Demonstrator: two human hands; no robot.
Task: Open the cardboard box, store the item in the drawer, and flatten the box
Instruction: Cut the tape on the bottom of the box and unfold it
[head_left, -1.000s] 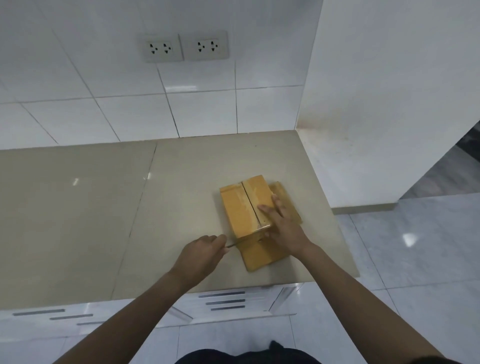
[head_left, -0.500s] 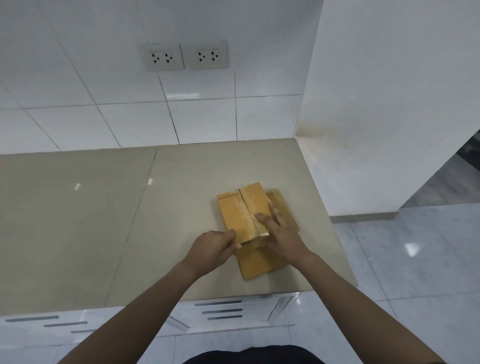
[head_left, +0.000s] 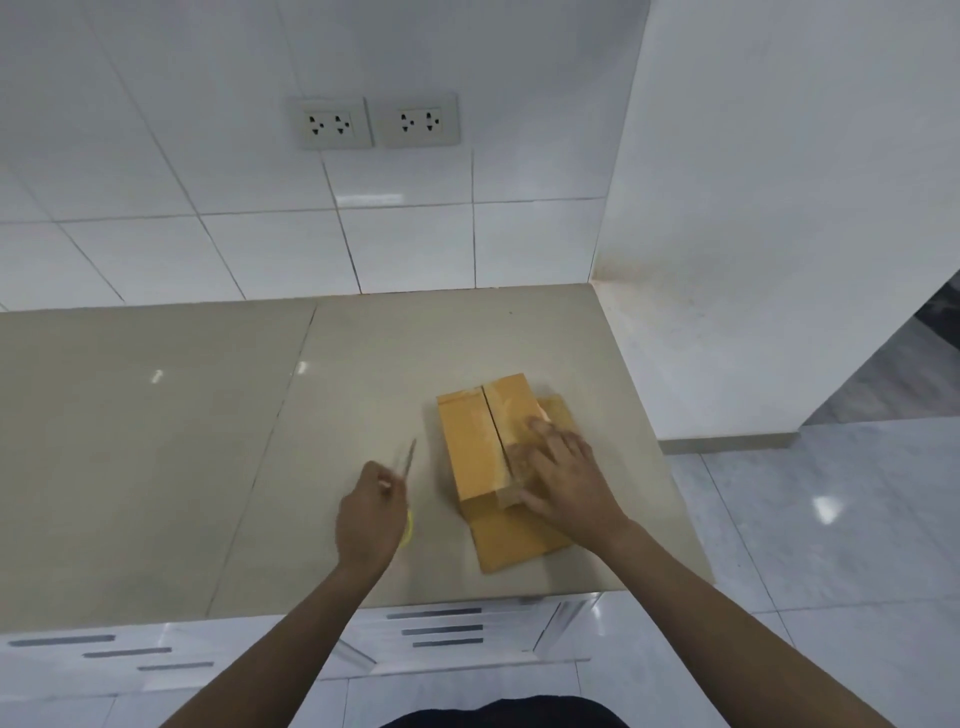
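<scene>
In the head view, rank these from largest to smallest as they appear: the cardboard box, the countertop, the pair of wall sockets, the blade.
1. countertop
2. cardboard box
3. wall sockets, though they sit farther from the camera, so their rank against the box is unsure
4. blade, thin and blurred, held in the left hand

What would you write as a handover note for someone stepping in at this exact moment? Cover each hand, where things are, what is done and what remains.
Left hand: grips a blade, tip up, clear of the box.
Right hand: flat on the box's right top flap, holding it down.
Box: on the counter near its right front corner, top flaps down with a seam between them, near end flap lying open.
Done: the near end is open.
Left: lift the flaps, take the item out, store it in a drawer below, flatten the box.
</scene>
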